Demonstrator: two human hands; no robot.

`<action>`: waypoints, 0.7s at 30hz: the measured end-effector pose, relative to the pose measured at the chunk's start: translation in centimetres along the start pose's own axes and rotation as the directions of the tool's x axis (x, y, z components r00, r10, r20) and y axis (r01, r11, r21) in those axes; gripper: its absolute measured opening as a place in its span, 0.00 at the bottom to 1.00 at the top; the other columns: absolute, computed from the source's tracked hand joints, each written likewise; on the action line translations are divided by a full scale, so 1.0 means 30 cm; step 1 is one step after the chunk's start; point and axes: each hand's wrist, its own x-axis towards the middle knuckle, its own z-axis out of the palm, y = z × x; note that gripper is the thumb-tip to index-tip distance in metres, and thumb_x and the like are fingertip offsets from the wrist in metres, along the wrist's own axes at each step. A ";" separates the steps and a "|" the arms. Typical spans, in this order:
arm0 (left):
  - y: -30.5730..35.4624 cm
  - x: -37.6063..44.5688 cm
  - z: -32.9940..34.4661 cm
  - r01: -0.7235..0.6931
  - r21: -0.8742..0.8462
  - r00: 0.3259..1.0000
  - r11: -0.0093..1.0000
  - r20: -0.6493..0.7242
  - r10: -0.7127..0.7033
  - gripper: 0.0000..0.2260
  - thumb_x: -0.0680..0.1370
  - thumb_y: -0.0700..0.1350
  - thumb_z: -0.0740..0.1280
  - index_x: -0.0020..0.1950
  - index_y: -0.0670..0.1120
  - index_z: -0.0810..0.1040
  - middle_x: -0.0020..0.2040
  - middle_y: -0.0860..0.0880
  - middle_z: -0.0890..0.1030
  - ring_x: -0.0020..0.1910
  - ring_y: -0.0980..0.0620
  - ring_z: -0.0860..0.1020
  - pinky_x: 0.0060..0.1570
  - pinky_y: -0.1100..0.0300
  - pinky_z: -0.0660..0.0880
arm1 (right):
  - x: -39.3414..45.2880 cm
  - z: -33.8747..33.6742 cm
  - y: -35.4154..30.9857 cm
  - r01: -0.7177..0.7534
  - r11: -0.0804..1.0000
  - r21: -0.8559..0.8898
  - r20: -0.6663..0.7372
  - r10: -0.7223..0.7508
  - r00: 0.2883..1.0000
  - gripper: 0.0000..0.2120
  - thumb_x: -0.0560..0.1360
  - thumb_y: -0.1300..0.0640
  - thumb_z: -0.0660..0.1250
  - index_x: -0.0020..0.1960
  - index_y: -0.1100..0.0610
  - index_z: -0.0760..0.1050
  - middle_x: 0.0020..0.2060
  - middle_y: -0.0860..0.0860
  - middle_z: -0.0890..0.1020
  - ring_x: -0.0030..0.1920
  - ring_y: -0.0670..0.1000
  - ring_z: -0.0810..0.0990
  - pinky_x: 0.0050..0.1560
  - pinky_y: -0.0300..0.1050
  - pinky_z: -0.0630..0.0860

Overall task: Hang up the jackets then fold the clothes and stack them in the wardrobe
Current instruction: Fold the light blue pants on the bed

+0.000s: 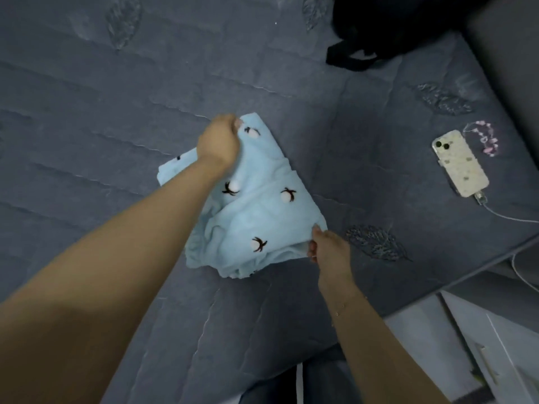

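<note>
Fleece garment [256, 211], pale blue w/ embroidered tufts, lies part-folded on quilted grey bed [116, 112]; left hand [218, 141] & right hand [329, 246] each pinch an edge.

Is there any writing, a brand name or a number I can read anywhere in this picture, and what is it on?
None: no readable word, number or logo shows.
Light blue garment, gripped by the left hand and right hand: only embroidered white-and-black motifs, no letters.
Phone: patterned case, marks too small and blurred to read as text.
Beaded charm: no writing.
Dark blue bedcover: stitched leaf shapes only.
</note>
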 end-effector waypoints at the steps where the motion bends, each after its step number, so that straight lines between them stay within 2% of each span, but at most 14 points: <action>1: -0.007 0.018 -0.012 0.003 -0.004 0.998 1.000 -0.056 -0.003 0.10 0.83 0.41 0.54 0.51 0.40 0.74 0.52 0.39 0.76 0.53 0.39 0.75 0.45 0.55 0.64 | -0.011 -0.031 0.035 0.003 0.999 0.036 -0.009 -0.003 1.000 0.19 0.80 0.55 0.64 0.32 0.58 0.68 0.28 0.53 0.71 0.28 0.47 0.68 0.30 0.36 0.71; 3: -0.014 0.047 -0.041 0.017 0.058 0.990 0.998 -0.141 -0.009 0.13 0.84 0.44 0.53 0.52 0.38 0.73 0.53 0.36 0.76 0.52 0.37 0.75 0.43 0.54 0.63 | -0.033 -0.095 0.092 0.014 0.996 0.084 -0.006 -0.013 1.000 0.20 0.79 0.55 0.66 0.30 0.58 0.68 0.26 0.52 0.71 0.28 0.46 0.69 0.31 0.34 0.71; 6: -0.007 0.051 -0.046 0.004 0.088 0.996 0.996 -0.091 0.004 0.16 0.85 0.46 0.52 0.56 0.36 0.73 0.58 0.34 0.74 0.54 0.36 0.74 0.46 0.51 0.64 | -0.024 -0.129 0.091 0.012 0.996 0.092 0.015 -0.013 1.000 0.19 0.79 0.54 0.67 0.30 0.58 0.70 0.26 0.50 0.73 0.30 0.47 0.70 0.32 0.34 0.73; 9: -0.034 0.005 -0.052 0.028 -0.021 1.000 0.999 -0.006 -0.028 0.19 0.85 0.52 0.53 0.62 0.37 0.69 0.62 0.37 0.73 0.58 0.38 0.73 0.53 0.51 0.66 | -0.020 -0.107 0.056 -0.127 0.980 0.150 0.145 0.106 0.984 0.14 0.80 0.50 0.65 0.43 0.60 0.77 0.38 0.54 0.80 0.38 0.50 0.79 0.42 0.40 0.79; 10: -0.060 -0.021 -0.066 0.053 -0.040 0.999 0.998 0.014 -0.052 0.21 0.84 0.55 0.53 0.62 0.39 0.69 0.62 0.38 0.74 0.59 0.38 0.74 0.54 0.51 0.67 | -0.030 -0.094 0.056 -0.154 0.980 0.124 0.205 0.127 0.970 0.15 0.80 0.47 0.64 0.47 0.60 0.78 0.43 0.56 0.81 0.42 0.51 0.81 0.46 0.44 0.80; 13: -0.181 -0.101 -0.124 0.093 0.092 0.995 0.991 0.032 -0.096 0.24 0.81 0.63 0.55 0.60 0.44 0.71 0.56 0.43 0.79 0.57 0.39 0.76 0.60 0.47 0.68 | -0.096 -0.031 0.086 -0.165 0.986 -0.008 0.343 0.158 0.926 0.22 0.76 0.38 0.64 0.53 0.57 0.79 0.47 0.53 0.85 0.47 0.51 0.84 0.49 0.47 0.81; 14: -0.221 -0.129 -0.143 0.118 0.096 0.992 0.988 0.041 -0.122 0.24 0.80 0.65 0.56 0.56 0.45 0.73 0.52 0.44 0.80 0.53 0.41 0.77 0.58 0.48 0.70 | -0.125 0.000 0.099 -0.161 0.986 -0.034 0.382 0.162 0.910 0.22 0.74 0.37 0.65 0.53 0.56 0.80 0.46 0.51 0.85 0.48 0.50 0.84 0.49 0.48 0.82; 16: -0.283 -0.182 -0.166 0.167 -0.062 0.983 0.984 0.091 -0.162 0.22 0.79 0.63 0.61 0.48 0.43 0.75 0.41 0.47 0.78 0.40 0.51 0.79 0.43 0.58 0.74 | -0.173 0.074 0.119 -0.145 0.989 -0.036 0.447 0.146 0.883 0.19 0.74 0.38 0.68 0.52 0.53 0.80 0.45 0.51 0.86 0.47 0.49 0.85 0.52 0.49 0.82; 17: -0.302 -0.204 -0.174 0.177 -0.137 0.980 0.975 0.114 -0.162 0.20 0.79 0.60 0.63 0.45 0.42 0.76 0.37 0.47 0.77 0.33 0.55 0.78 0.35 0.63 0.73 | -0.191 0.111 0.123 -0.136 0.991 -0.005 0.458 0.124 0.881 0.16 0.74 0.41 0.69 0.51 0.53 0.80 0.45 0.51 0.86 0.46 0.49 0.85 0.51 0.48 0.82; 18: -0.312 -0.217 -0.181 0.159 -0.159 0.982 0.974 0.125 -0.140 0.18 0.80 0.56 0.64 0.44 0.40 0.75 0.34 0.47 0.75 0.29 0.55 0.75 0.30 0.63 0.70 | -0.206 0.146 0.125 -0.133 0.989 0.056 0.447 0.095 0.889 0.12 0.75 0.44 0.70 0.50 0.52 0.80 0.44 0.51 0.86 0.43 0.48 0.84 0.48 0.46 0.82; 21: -0.327 -0.192 -0.209 0.080 -0.093 0.994 0.992 0.085 -0.072 0.14 0.81 0.51 0.64 0.44 0.40 0.73 0.34 0.45 0.72 0.34 0.48 0.69 0.34 0.57 0.63 | -0.236 0.206 0.134 -0.147 0.953 0.265 0.327 0.055 0.943 0.04 0.75 0.55 0.72 0.48 0.54 0.80 0.43 0.51 0.85 0.36 0.47 0.81 0.36 0.39 0.80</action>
